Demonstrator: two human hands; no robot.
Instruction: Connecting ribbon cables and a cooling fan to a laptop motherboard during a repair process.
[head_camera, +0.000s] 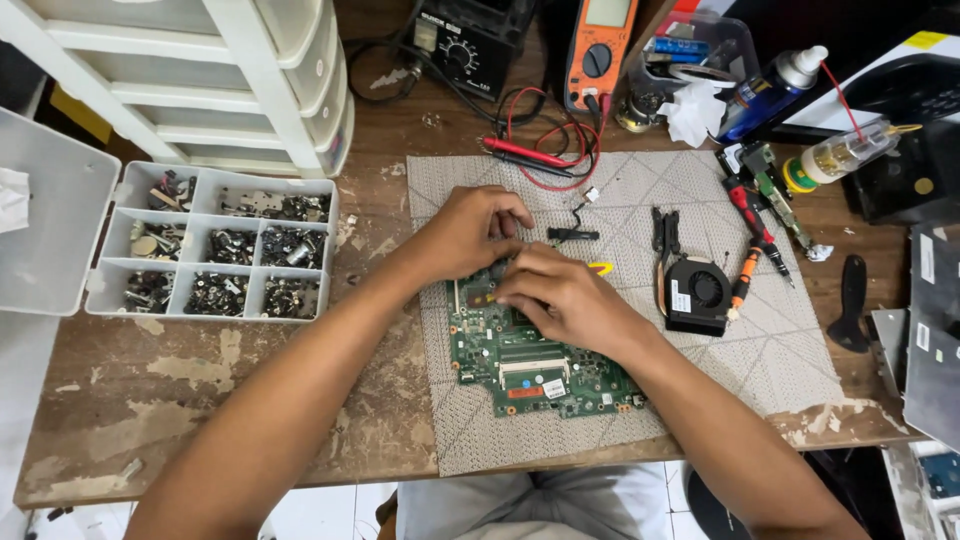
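Fingers of both hands are curled down and bunched over the upper edge of the green rectangular circuit board (530, 365); we cannot tell what, if anything, they pinch, since the knuckles hide the tips. Our left hand (470, 232) sits at the board's top-left corner, prob. to steady it. Our right hand (562, 300) lies across the board's upper middle, touching the left hand, w/ a yellow tip showing just past it.

Board pos.: flat on the grey woven work mat (780, 340), near its centre, directly in front of us. The mat likely keeps the board off the rough wooden bench (200, 390).

Within reach, right side: black laptop cooling fan w/ copper heat pipe (695, 290), orange-and-black screwdrivers (750, 250). Left side, well apart from the board: clear plastic compartment box of small metal parts (220, 245), lid open. Orange multimeter (598, 50) w/ red and black probe leads (530, 155) lies at the mat's far edge.
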